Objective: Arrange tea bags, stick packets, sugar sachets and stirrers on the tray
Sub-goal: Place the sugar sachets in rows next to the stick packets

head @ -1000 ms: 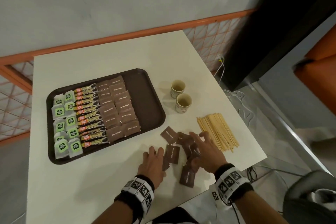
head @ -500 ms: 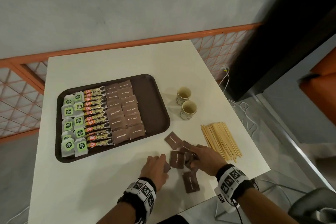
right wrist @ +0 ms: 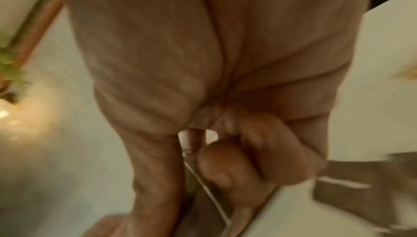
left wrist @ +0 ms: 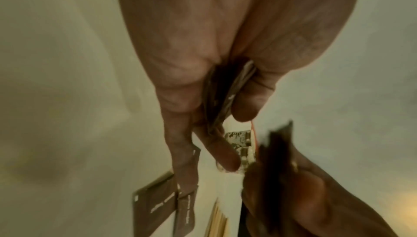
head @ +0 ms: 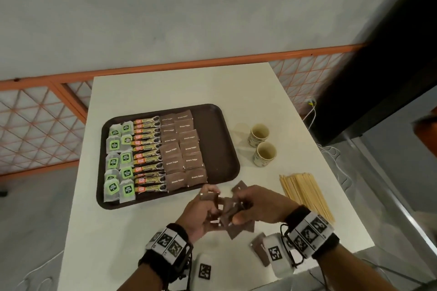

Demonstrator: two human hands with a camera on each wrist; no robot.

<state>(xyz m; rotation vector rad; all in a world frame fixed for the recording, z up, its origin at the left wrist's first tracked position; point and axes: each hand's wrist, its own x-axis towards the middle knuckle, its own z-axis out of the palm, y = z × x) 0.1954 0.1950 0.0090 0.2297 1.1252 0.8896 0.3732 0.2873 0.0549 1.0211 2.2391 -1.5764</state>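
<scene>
The brown tray [head: 220, 146] holds green tea bags [head: 119, 163] at its left, stick packets [head: 147, 156] in the middle and rows of brown sugar sachets [head: 183, 151] beside them. Just in front of the tray, above the table, my left hand [head: 203, 210] and right hand [head: 255, 205] meet, both gripping a bunch of brown sugar sachets [head: 228, 208]. In the left wrist view the fingers [left wrist: 182, 98] pinch several sachets [left wrist: 223, 98]. One loose sachet [head: 260, 250] lies near the front edge. Wooden stirrers [head: 305, 194] lie in a pile at the right.
Two small paper cups [head: 260, 134] [head: 266, 153] stand right of the tray. The white table [head: 165, 87] ends close behind my wrists and drops off at the right, past the stirrers. An orange lattice railing [head: 42, 130] runs behind it.
Both hands have gathered the scattered sachets off the table and lifted them together toward the tray's front edge. The camera has tilted up.
</scene>
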